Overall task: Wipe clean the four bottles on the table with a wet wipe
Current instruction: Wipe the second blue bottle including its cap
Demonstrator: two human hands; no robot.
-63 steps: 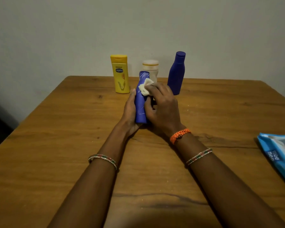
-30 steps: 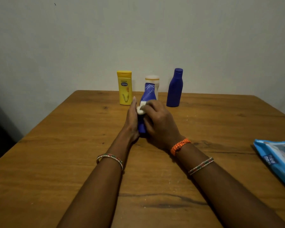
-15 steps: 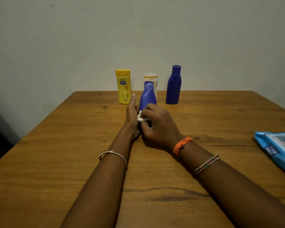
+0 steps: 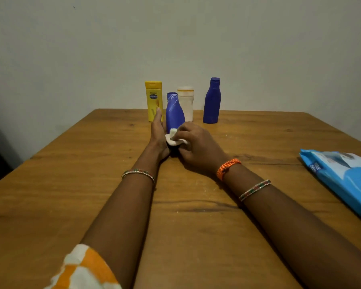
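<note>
A small blue bottle (image 4: 174, 112) stands on the wooden table (image 4: 71, 184) between my hands. My left hand (image 4: 157, 134) lies against its left side with fingers straight. My right hand (image 4: 198, 149) pinches a white wet wipe (image 4: 173, 139) and presses it on the bottle's lower part, hiding the base. Behind stand a yellow bottle (image 4: 153, 100), a white bottle (image 4: 186, 103) and a taller blue bottle (image 4: 212, 101), all upright near the far edge.
A blue pack of wet wipes (image 4: 342, 178) lies at the table's right edge. A plain wall rises right behind the far edge. The left table edge drops to a dark floor.
The wipe in my right hand has slid down from the blue bottle's top to its lower part. My left hand has stayed against the bottle. The camera has tilted up.
</note>
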